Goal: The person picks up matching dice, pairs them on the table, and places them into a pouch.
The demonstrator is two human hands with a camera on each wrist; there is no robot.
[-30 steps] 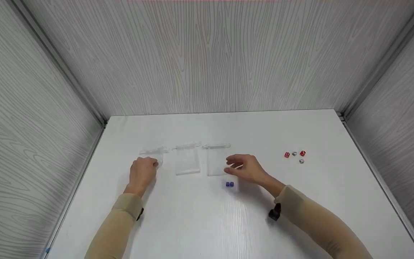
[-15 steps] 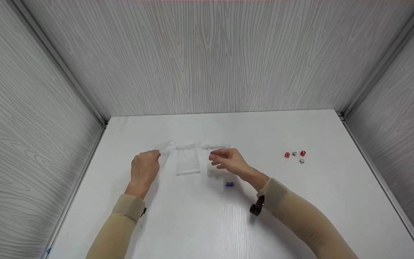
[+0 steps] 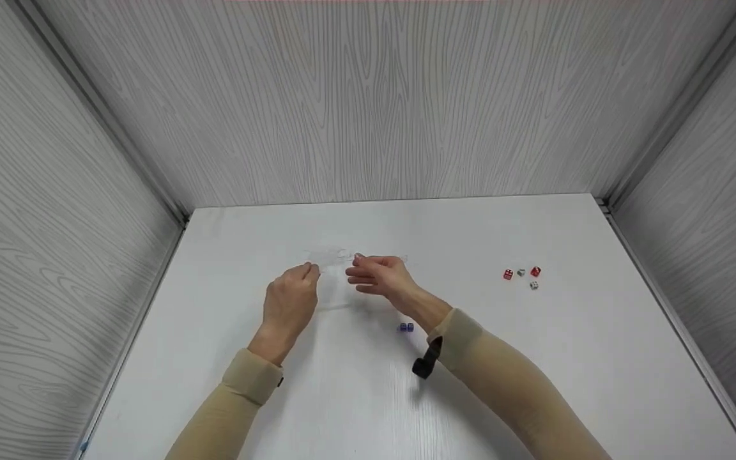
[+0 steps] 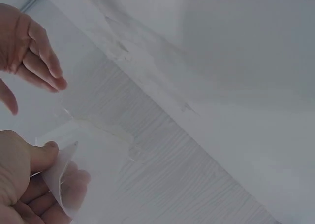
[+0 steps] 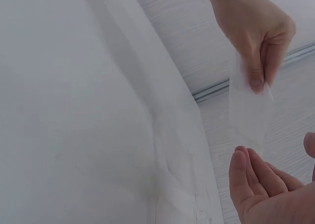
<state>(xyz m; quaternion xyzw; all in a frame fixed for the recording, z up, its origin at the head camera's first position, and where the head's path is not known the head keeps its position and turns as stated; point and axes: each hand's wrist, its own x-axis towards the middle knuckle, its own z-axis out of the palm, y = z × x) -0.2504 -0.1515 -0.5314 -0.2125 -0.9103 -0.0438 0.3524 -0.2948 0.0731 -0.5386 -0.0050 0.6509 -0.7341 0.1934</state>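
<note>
A small clear plastic bag [image 5: 251,111] is pinched between the thumb and fingers of my left hand [image 3: 290,299]. It stretches toward my right hand [image 3: 386,281], and some left fingers show through its film in the left wrist view. My right hand holds nothing; its fingers are extended and slightly bent, with the fingertips [image 5: 239,157] close to the bag's far end. Beneath the hands on the white table lie more flat clear bags, mostly hidden, one showing its lower edge [image 3: 335,307]. Two blue dice [image 3: 407,327] sit just in front of the right hand.
Off to the right on the table [image 3: 470,396] lie two red dice [image 3: 508,274] and two whitish dice [image 3: 534,285], close together. Grey wood-grain panels [image 3: 368,102] wall in the back and both sides.
My left hand has lifted the leftmost bag off the table and carried it right, over the middle bag. My right hand has moved left toward it. The dice stay in place.
</note>
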